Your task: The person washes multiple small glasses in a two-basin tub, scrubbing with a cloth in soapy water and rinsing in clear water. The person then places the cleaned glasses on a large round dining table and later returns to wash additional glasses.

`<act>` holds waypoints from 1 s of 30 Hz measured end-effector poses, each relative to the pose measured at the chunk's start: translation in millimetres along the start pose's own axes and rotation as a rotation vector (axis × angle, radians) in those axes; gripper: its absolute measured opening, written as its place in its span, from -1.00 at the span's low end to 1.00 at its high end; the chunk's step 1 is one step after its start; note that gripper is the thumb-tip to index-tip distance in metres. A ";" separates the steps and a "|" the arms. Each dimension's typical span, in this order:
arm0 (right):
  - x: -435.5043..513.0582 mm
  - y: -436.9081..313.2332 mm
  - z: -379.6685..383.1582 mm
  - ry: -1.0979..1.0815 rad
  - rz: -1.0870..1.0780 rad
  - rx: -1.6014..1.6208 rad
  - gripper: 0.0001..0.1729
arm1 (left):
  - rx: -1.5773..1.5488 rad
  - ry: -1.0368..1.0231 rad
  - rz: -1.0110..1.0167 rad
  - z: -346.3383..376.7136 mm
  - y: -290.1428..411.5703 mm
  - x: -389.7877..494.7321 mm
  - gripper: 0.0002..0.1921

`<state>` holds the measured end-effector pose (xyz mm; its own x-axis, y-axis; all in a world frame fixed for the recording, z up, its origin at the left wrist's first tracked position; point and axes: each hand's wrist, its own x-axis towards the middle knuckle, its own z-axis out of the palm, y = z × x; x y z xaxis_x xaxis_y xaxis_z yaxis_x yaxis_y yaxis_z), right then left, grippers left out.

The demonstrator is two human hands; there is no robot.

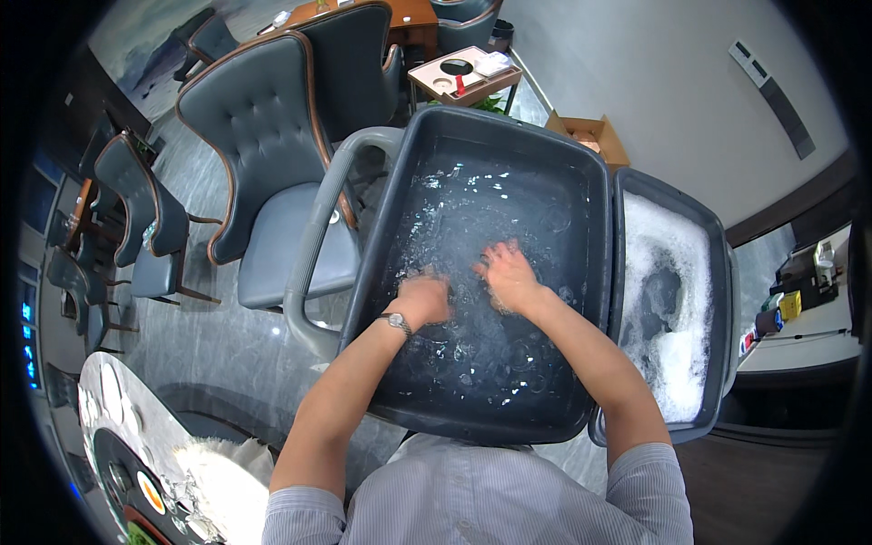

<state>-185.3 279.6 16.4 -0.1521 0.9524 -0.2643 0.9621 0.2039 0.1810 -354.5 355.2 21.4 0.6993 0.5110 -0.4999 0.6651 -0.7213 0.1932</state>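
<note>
A dark grey plastic tub of water stands in front of me, and both my hands are in it. My left hand, below a metal-banded wristwatch, is partly under the rippling surface. Its fingers are blurred and I cannot tell whether they grip anything. To its right, my right hand dips into the water with fingers spread, and no held thing shows. Bubbles and glints cover the water, and faint round outlines show below it. Beside this tub is a second dark tub with white foam.
A thick grey cart handle curves along the tub's left side. Past it stands a blue-grey upholstered chair. A small tray table and a cardboard box are beyond the tub. A set dining table lies lower left.
</note>
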 end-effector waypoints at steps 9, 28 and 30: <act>26.6 7.0 5.1 -0.073 0.081 0.196 -0.66 | -0.114 -0.247 0.038 -12.9 -15.9 -10.1 -0.31; 21.0 26.5 12.0 0.088 0.227 0.647 -0.34 | -0.209 -0.164 -0.056 20.4 -22.3 -25.9 -0.46; 23.2 25.1 12.0 0.162 0.300 0.991 -0.37 | -0.208 -0.068 -0.143 20.1 -23.7 -24.6 -0.47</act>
<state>-162.0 304.0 3.4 0.1649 0.9671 -0.1938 0.7087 -0.2528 -0.6587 -392.8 350.3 12.1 0.5796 0.5630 -0.5891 0.8004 -0.5290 0.2820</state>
